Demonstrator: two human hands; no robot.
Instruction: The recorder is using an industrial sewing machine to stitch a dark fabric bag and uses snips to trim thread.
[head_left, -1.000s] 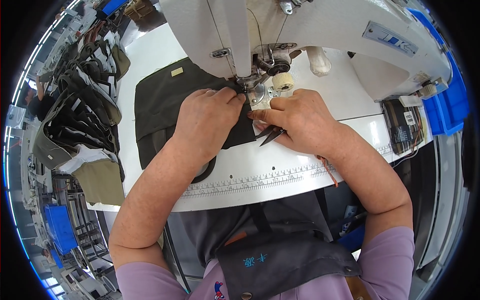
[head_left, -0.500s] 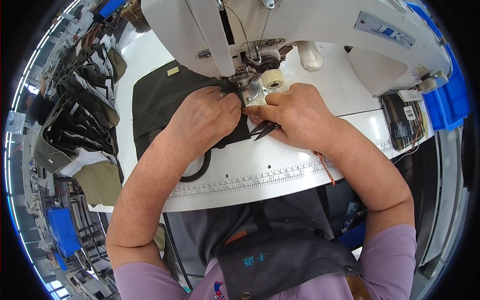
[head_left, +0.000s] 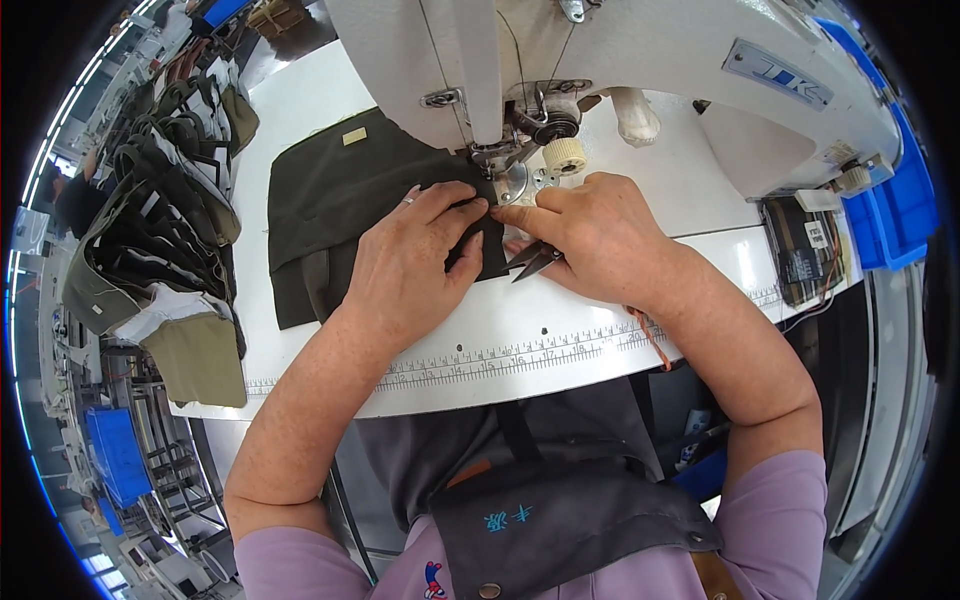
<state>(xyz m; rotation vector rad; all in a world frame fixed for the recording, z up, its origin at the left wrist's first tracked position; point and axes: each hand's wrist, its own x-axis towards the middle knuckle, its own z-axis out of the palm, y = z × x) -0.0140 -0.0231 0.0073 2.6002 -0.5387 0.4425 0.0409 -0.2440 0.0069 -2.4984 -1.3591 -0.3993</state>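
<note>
A dark olive-black fabric panel (head_left: 330, 200) with a small pale label lies on the sewing machine table, its right edge by the presser foot (head_left: 492, 160). My left hand (head_left: 405, 260) rests on the panel, fingers stretched forward and thumb apart, dark cloth showing between them. A fabric strap (head_left: 317, 280) lies beside my left wrist. My right hand (head_left: 610, 235) is closed around dark thread snips (head_left: 535, 260), whose blades stick out from under the palm towards the panel. Its index finger reaches to the panel's edge just in front of the needle area, close to my left fingertips.
The white sewing machine (head_left: 660, 50) spans the far side. A pile of olive and dark fabric pieces (head_left: 160, 220) hangs at the left. On the right lie a dark striped packet (head_left: 800, 250) and a blue bin (head_left: 890, 220). A printed ruler (head_left: 500, 362) runs along the table's front edge.
My left hand has opened from a closed grip, thumb and fingers now apart. The strap has shifted from the panel's front side to left of my wrist. My right hand keeps the snips.
</note>
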